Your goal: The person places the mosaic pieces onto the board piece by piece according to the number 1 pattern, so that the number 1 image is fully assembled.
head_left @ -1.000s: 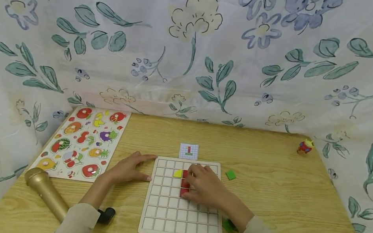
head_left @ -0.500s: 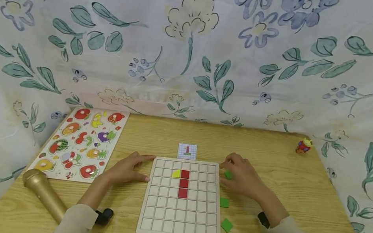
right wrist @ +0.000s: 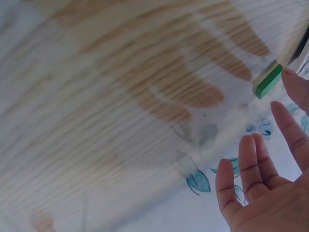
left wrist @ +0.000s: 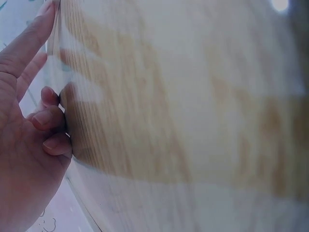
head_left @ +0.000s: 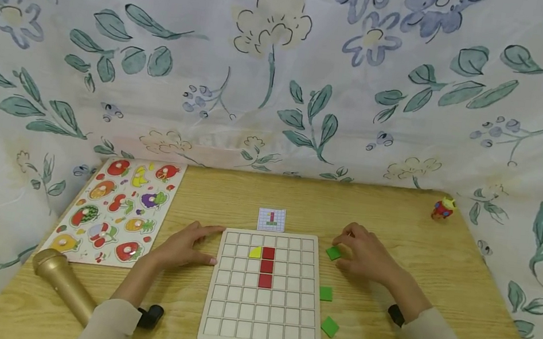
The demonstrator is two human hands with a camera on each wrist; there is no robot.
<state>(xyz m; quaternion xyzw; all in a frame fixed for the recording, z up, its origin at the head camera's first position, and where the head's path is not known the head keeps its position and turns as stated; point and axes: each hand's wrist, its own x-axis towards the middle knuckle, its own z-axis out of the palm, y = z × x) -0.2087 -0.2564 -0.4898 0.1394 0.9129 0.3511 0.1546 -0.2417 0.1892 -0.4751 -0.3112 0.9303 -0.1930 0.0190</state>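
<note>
The wooden grid board (head_left: 231, 310) lies flat in the head view. A yellow piece (head_left: 256, 252) sits in one cell, beside a column of red square tiles (head_left: 266, 266). My left hand (head_left: 184, 247) rests on the table with its index finger and thumb reaching to the board's left edge. Right of the board, my right hand (head_left: 363, 256) is at a green tile (head_left: 332, 253) on the table. In the right wrist view the thumb tip meets one end of that green tile (right wrist: 268, 81), while the index finger stays just apart from it.
Two more green tiles, a middle one (head_left: 326, 293) and a nearer one (head_left: 330, 326), lie along the board's right side. Behind the board is a small pattern card (head_left: 271, 220). A fruit puzzle (head_left: 108, 216) and gold microphone (head_left: 65, 283) lie left; a toy figure (head_left: 443, 209) stands back right.
My right hand has left the red tiles and moved right to the far green tile, uncovering the red column and the other green tiles. The left hand keeps its place.
</note>
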